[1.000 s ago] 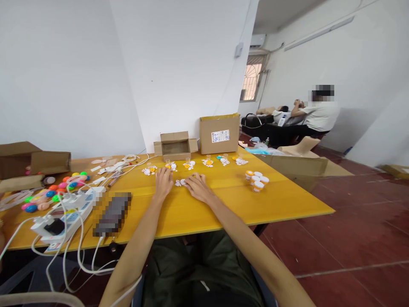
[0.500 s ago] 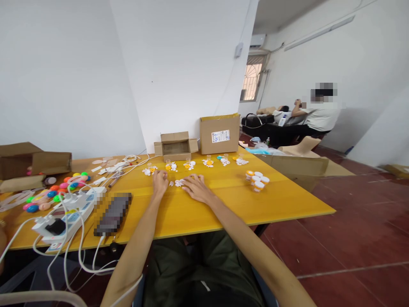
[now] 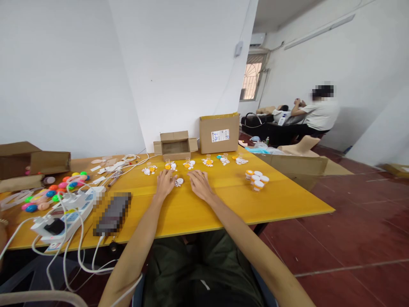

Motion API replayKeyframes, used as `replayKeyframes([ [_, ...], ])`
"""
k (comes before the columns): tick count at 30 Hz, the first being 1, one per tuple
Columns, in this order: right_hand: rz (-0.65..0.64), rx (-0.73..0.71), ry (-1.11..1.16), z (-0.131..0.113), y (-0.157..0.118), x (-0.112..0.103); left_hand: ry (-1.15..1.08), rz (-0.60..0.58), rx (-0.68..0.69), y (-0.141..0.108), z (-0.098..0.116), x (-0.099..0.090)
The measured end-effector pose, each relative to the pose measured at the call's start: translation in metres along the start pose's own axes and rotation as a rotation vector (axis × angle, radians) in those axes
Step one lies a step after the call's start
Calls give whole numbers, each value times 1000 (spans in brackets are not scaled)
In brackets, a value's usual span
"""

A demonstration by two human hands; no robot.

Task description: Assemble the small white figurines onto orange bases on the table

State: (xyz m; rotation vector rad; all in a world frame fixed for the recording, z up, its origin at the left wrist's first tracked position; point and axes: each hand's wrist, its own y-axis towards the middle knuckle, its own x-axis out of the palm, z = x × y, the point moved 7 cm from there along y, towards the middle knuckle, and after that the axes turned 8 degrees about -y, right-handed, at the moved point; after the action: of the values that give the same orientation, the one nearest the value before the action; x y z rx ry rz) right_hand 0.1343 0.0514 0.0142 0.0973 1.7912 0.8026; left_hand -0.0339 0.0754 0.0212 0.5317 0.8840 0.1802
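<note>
Both hands rest low over the yellow table [image 3: 191, 213]. My left hand [image 3: 165, 183] is open, fingers forward, at the left side of a small pile of white pieces [image 3: 179, 182]. To the right of that pile, my right hand [image 3: 200, 184] is open with its fingers spread and nothing in it. Beyond them runs a row of small heaps of white pieces with yellow or teal discs, such as one heap [image 3: 208, 162], each near a clear cup. Several small jars with white and orange lids [image 3: 257, 180] stand together at the right.
An open small carton [image 3: 175, 147] and a closed larger carton [image 3: 219, 134] stand at the back. At the left lie a power strip [image 3: 76, 217] with cables, a phone [image 3: 113, 213] and colourful balls [image 3: 64, 186]. A person [image 3: 319, 113] sits in the right background.
My left hand has moved right and forward, against the pile. My right hand has shifted slightly right, away from it. The white pieces are gathered more closely, with a round white one now visible.
</note>
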Motion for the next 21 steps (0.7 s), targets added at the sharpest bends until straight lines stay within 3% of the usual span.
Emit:
replayKeyframes([
  [5, -19, 293, -30, 27, 2, -8, 4, -20, 24, -4, 9, 7],
  [8, -86, 367, -31, 31, 1, -8, -15, -55, 30, -4, 10, 9],
  [21, -192, 254, -32, 20, -1, -3, 12, -67, -11, -2, 7, 9],
])
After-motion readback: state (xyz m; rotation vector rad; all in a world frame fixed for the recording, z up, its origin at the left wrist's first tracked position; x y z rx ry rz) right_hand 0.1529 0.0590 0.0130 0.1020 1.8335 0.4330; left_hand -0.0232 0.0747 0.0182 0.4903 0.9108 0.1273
